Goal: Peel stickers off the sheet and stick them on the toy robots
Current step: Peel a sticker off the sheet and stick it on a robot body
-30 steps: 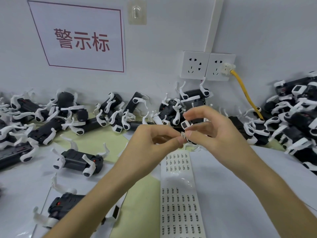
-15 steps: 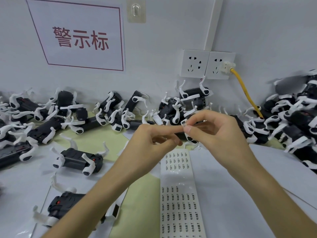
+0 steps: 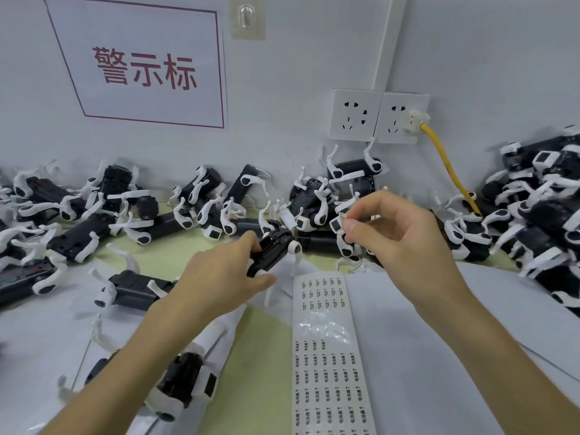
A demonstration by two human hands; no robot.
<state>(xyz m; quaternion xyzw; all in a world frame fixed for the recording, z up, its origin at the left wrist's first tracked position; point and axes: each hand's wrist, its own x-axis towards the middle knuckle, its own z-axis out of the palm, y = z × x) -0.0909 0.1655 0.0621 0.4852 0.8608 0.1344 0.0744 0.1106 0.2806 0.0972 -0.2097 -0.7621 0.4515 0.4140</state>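
- Black-bodied toy robot (image 3: 273, 248) with white legs sits just above the top of the sticker sheet, gripped by the left hand (image 3: 219, 277); its fingers (image 3: 246, 244) curl over the top and the thumb presses the near side.
- Right hand (image 3: 408, 237) is raised just right of that robot, thumb and forefinger pinching a tiny pale sticker (image 3: 344, 216); its print is too small to read.
- Sticker sheet (image 3: 326, 372) lies flat on the surface (image 3: 270, 372) between the two forearms, rows of small labels on it and one bare band across it.
- White paper (image 3: 433, 340) covers the surface to the right of the sheet.
- More toy robots (image 3: 201, 199) lie heaped along the wall and on both sides.
- Behind them hang a sign (image 3: 141, 64) with red characters and two sockets (image 3: 354, 114), one holding a yellow cable (image 3: 445, 161).
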